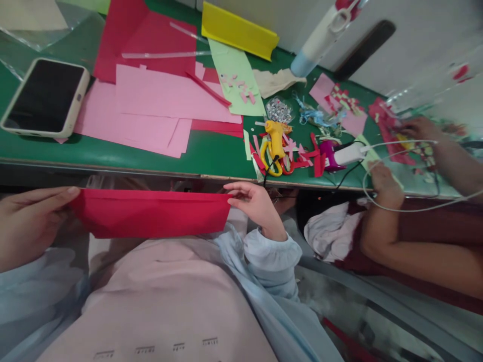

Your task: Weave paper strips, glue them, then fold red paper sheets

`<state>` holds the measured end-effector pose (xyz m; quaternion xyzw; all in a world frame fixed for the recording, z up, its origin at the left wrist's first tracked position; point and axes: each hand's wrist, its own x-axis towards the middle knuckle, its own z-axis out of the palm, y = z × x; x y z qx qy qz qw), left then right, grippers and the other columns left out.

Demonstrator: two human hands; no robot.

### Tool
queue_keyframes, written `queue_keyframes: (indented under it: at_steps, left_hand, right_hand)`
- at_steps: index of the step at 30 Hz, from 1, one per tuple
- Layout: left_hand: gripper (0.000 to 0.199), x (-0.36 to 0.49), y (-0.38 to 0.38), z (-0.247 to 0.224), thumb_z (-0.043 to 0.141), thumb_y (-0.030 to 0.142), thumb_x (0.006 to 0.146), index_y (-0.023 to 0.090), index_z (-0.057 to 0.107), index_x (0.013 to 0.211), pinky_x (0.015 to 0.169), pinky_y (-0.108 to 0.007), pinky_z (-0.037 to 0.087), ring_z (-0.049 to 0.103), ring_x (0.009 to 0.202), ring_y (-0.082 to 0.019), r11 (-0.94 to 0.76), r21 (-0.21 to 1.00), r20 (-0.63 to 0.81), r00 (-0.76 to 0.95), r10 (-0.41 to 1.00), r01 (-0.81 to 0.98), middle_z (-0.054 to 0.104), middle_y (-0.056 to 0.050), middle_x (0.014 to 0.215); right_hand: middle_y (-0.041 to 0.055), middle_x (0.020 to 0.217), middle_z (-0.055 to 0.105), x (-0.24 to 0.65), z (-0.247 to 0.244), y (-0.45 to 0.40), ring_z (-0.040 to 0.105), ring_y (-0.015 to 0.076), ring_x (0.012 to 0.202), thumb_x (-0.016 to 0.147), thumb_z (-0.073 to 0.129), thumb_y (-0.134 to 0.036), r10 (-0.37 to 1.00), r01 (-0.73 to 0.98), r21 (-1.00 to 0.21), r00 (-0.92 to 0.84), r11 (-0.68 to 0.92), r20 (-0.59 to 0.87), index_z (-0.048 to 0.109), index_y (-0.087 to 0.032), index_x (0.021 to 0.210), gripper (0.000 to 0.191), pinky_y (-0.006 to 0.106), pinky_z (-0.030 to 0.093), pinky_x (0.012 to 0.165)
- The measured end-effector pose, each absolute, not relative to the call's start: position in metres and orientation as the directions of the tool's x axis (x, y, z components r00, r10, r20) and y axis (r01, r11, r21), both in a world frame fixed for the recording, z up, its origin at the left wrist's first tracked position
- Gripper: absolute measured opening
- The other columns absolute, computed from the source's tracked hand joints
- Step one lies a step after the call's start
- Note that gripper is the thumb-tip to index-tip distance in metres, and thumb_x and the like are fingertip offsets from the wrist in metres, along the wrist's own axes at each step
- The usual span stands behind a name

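A strip of red paper (151,216) is stretched between my two hands, just in front of the table's edge and above my lap. A crease or fold runs along its upper edge. My left hand (32,221) pinches its left end, thumb on top. At the right end, my right hand (256,205) grips the upper corner between thumb and fingers. Beyond the strip, pink paper sheets (151,98) lie on the green table (211,148) with red sheets (162,40) behind them.
A phone (45,95) lies at the left. A yellow glue gun (276,138) and yellow-handled scissors (267,161) lie among paper scraps, near a white power strip (349,153) with cables. A folded yellow piece (237,30) stands behind. At the right, a co-worker's hands (385,178) are over the table.
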<state>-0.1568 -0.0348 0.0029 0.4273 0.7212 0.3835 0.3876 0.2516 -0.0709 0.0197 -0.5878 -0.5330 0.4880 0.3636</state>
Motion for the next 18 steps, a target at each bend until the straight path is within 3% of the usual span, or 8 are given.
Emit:
queue_keyframes:
  at_steps: [2,4,6,8,10,12,16,18]
  left_hand:
    - [0.032,-0.146,-0.035,0.012,0.084,0.03,0.045,0.025,0.077,0.076,0.047,-0.029,0.052,0.059,0.059,-0.015,0.449,0.885,-0.37,-0.402,0.837,0.12,0.074,0.001,0.077]
    - [0.029,-0.135,-0.035,0.022,0.083,0.028,0.043,0.024,0.075,0.071,0.048,-0.028,0.05,0.057,0.058,-0.014,0.476,0.874,-0.396,-0.425,0.814,0.098,0.072,0.003,0.072]
    - [0.029,-0.13,-0.035,0.026,0.081,0.037,0.048,0.025,0.075,0.073,0.051,-0.028,0.05,0.059,0.061,-0.016,0.488,0.852,-0.375,-0.429,0.822,0.191,0.071,0.003,0.07]
    - [0.034,-0.13,-0.034,0.023,0.077,0.048,0.056,0.026,0.076,0.082,0.06,-0.031,0.053,0.065,0.072,-0.021,0.448,0.783,-0.304,-0.363,0.881,0.432,0.074,0.0,0.078]
    - [0.045,-0.132,-0.032,0.015,0.069,0.057,0.063,0.026,0.076,0.096,0.071,-0.037,0.054,0.068,0.083,-0.026,0.327,0.629,-0.214,-0.248,0.945,0.705,0.076,-0.004,0.091]
    - [0.056,-0.129,-0.03,0.008,0.062,0.062,0.07,0.025,0.073,0.11,0.078,-0.043,0.054,0.068,0.086,-0.03,0.175,0.489,-0.106,-0.141,0.984,0.855,0.076,-0.008,0.102]
    - [0.047,-0.096,-0.032,0.013,0.05,0.056,0.088,0.022,0.072,0.113,0.098,-0.043,0.05,0.066,0.108,-0.029,-0.285,0.517,0.203,0.208,0.957,0.807,0.073,-0.01,0.114]
    - [0.039,-0.073,-0.035,0.023,0.049,0.048,0.093,0.023,0.071,0.113,0.101,-0.038,0.05,0.067,0.11,-0.024,-0.422,0.495,0.229,0.355,0.906,0.76,0.074,-0.008,0.115]
  right_hand:
    - [0.0028,0.088,0.076,0.252,0.021,-0.072,0.069,0.0143,0.08,0.073,0.072,-0.022,0.98,0.264,-0.949,-0.055,-0.171,-0.192,0.074,-0.02,0.106,0.034,0.031,0.059,0.081]
    - [0.0033,0.09,0.076,0.252,0.021,-0.073,0.069,0.0144,0.081,0.074,0.072,-0.023,0.98,0.255,-0.951,-0.056,-0.172,-0.192,0.073,-0.02,0.106,0.033,0.031,0.058,0.082]
    - [0.0041,0.093,0.075,0.252,0.02,-0.073,0.069,0.0148,0.083,0.075,0.071,-0.025,0.983,0.251,-0.954,-0.036,-0.163,-0.177,0.072,-0.02,0.104,0.03,0.031,0.058,0.081]
    - [0.005,0.097,0.074,0.251,0.019,-0.072,0.069,0.0152,0.087,0.077,0.069,-0.026,0.989,0.251,-0.957,0.012,-0.147,-0.149,0.07,-0.02,0.102,0.026,0.03,0.058,0.081]
    - [0.0054,0.099,0.073,0.247,0.019,-0.07,0.068,0.0154,0.089,0.078,0.066,-0.026,0.992,0.246,-0.961,0.051,-0.125,-0.116,0.068,-0.02,0.102,0.024,0.03,0.058,0.081]
    - [0.0048,0.097,0.071,0.242,0.021,-0.069,0.068,0.0155,0.089,0.08,0.064,-0.026,0.994,0.232,-0.967,0.059,-0.103,-0.092,0.065,-0.021,0.107,0.027,0.03,0.058,0.081]
    - [0.0019,0.091,0.071,0.225,0.03,-0.066,0.069,0.0148,0.089,0.08,0.066,-0.026,0.993,0.143,-0.982,0.027,-0.121,-0.119,0.06,-0.023,0.115,0.036,0.028,0.057,0.08]
    - [0.001,0.09,0.072,0.216,0.034,-0.065,0.069,0.0144,0.088,0.077,0.069,-0.028,0.988,0.072,-0.985,0.002,-0.154,-0.154,0.059,-0.024,0.115,0.04,0.028,0.057,0.08]
